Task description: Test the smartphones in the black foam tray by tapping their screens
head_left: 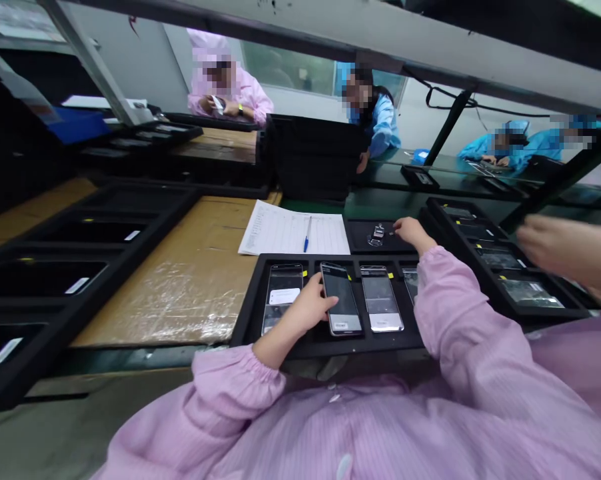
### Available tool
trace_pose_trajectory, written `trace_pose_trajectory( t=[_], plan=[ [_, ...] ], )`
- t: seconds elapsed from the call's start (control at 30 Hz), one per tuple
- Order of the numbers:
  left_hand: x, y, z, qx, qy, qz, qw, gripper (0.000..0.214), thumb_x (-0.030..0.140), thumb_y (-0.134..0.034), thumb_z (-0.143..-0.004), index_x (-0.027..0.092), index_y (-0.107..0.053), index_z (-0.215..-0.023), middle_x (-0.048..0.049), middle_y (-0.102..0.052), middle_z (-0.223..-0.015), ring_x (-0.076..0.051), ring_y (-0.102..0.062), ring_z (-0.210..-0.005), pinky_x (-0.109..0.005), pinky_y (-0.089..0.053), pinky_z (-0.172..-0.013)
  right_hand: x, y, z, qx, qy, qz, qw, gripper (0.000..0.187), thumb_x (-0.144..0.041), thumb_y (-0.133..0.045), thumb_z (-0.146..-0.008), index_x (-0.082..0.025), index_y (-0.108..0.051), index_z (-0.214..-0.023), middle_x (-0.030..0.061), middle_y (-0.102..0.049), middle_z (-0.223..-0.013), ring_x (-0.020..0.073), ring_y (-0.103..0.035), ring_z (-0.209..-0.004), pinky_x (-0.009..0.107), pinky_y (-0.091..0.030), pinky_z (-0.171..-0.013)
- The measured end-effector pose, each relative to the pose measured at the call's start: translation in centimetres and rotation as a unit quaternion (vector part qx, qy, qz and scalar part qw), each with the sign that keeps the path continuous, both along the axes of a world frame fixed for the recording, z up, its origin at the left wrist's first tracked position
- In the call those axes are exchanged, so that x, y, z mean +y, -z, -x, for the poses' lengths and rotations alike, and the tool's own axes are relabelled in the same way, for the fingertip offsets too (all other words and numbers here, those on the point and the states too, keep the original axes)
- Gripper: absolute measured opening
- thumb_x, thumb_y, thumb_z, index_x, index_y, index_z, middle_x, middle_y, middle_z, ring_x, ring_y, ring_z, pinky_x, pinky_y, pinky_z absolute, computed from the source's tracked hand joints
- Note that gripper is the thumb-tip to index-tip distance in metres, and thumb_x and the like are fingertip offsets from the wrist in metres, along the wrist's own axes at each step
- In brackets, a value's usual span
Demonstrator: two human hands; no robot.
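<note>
My left hand (308, 308) grips the left edge of a dark-screened phone (341, 301) that lies slightly tilted in the second slot of a black tray (250, 313). Other phones (380, 299) lie in the neighbouring slots. My right hand (409, 232) reaches out over a black mat (365, 243) with its fingers curled down. It sits just right of a small metal part (378, 232), and what the fingers hold, if anything, is hidden. Both arms wear pink sleeves.
A paper form (280, 230) with a blue pen (306, 235) lies behind the tray. More black trays stand at the left (55, 267) and right (510, 267). Another person's hand (565, 253) reaches in from the right. Several people work across the bench.
</note>
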State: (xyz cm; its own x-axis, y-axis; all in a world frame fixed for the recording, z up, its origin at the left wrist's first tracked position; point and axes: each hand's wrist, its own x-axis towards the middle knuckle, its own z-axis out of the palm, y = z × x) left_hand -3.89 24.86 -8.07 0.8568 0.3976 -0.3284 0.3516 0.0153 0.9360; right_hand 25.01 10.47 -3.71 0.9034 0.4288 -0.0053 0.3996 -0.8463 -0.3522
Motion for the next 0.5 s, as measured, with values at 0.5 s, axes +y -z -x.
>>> trace_pose_trajectory(
  t=[0.5],
  plan=[
    [-9.9,1.7,-4.5,-0.030,0.125,-0.214,0.968,0.099,0.009,-0.065,-0.067,-0.008,-0.022,-0.154,-0.0386,-0.027,-0.158,-0.048,-0.014,-0.153,-0.057,-0.011,-0.123,-3.0,-2.3,4.7,-0.131,0.007,-0.104,0.986,0.009,-0.011,-0.060,-0.091,-0.014,-0.068,-0.094,0.0102,-0.072,-0.097,0.0216,-0.066,-0.094,0.034,-0.050,-0.089]
  ],
)
